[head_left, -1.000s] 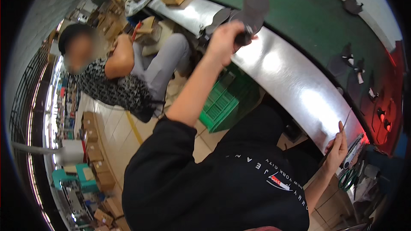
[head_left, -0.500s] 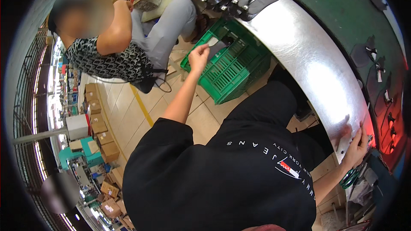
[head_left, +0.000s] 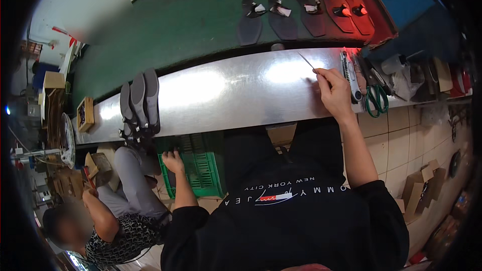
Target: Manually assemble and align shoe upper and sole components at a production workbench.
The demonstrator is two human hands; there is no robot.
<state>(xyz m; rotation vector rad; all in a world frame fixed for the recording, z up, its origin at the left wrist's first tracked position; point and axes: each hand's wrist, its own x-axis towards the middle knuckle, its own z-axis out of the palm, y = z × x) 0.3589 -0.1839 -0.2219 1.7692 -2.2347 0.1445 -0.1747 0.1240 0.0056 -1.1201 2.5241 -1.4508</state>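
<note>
My right hand [head_left: 333, 91] is above the metal bench, its fingers pinching a thin, pointed metal tool [head_left: 307, 62] that slants up and left. My left hand [head_left: 173, 162] is low at the left, over the near rim of a green plastic crate [head_left: 208, 170]. Its fingers are curled, with something dark at their tips that I cannot make out. Several dark sandals with thong straps lie in a row on the green belt [head_left: 201, 17], such as one sandal [head_left: 283, 22] with a white piece on its strap. The rightmost ones are in red light.
Grey sandals [head_left: 139, 98] are stacked at the left of the metal bench [head_left: 226, 110]. Right of my right hand lie a utility knife [head_left: 350, 73] and green-handled scissors [head_left: 375, 99]. A seated co-worker [head_left: 125, 228] is close on my left. A small wooden box [head_left: 86, 115] stands at the bench's left end.
My view has swung from the left round to face the bench. My right hand has risen off the bench's right end and now holds the thin tool. My left hand stays by the crate.
</note>
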